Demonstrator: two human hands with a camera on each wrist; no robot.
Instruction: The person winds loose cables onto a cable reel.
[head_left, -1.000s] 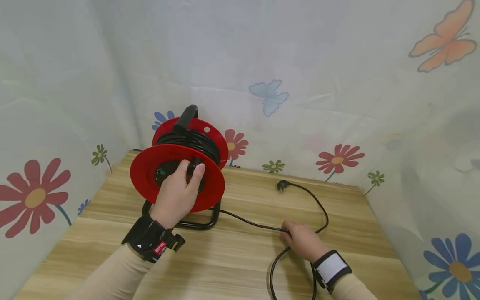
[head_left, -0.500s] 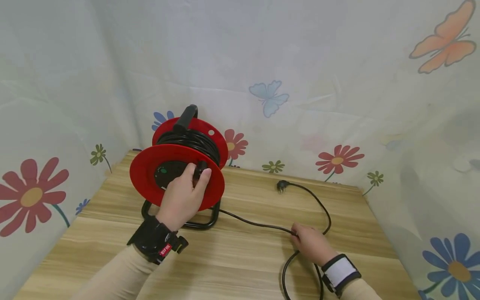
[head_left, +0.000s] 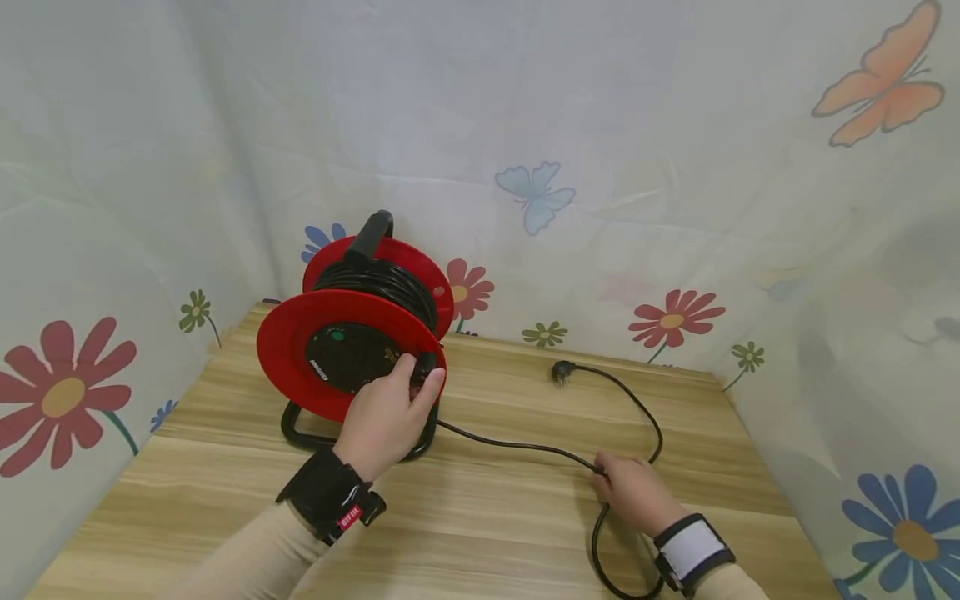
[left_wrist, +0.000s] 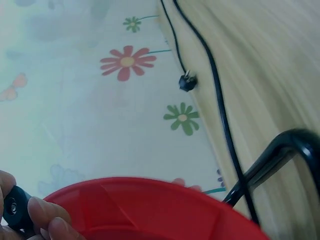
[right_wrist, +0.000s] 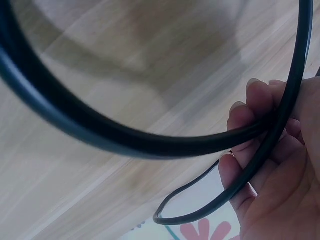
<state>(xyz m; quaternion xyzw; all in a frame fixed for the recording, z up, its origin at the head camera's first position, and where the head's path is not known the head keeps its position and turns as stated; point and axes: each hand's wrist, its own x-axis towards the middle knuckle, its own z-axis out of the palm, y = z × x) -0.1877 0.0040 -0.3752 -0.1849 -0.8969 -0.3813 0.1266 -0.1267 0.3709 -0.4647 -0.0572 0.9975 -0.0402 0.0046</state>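
A red cable reel (head_left: 281, 354) with black cable (head_left: 386, 283) wound on its drum stands on a black tubular frame (head_left: 300, 435) at the left of the wooden table. My left hand (head_left: 386, 417) grips the black crank knob (head_left: 424, 367) on the reel's front disc, low on the right side. In the left wrist view, thumb and fingers close round that knob (left_wrist: 16, 207). Out to the right, my right hand (head_left: 636, 492) holds the loose cable (head_left: 517, 446) between thumb and fingers. The right wrist view has a loop of cable (right_wrist: 165, 147) curving from those fingers.
The plug (head_left: 562, 372) lies near the table's back edge, its cable bending round to the right hand. A carry handle (head_left: 371, 237) tops the reel. Flower-printed curtain (head_left: 450, 100) surrounds the wooden table (head_left: 480, 517) at the back and sides.
My left hand has carried the knob right and downward, turning the front disc clockwise. My right hand has shifted a little right and down, and the cable loop below it has shrunk.
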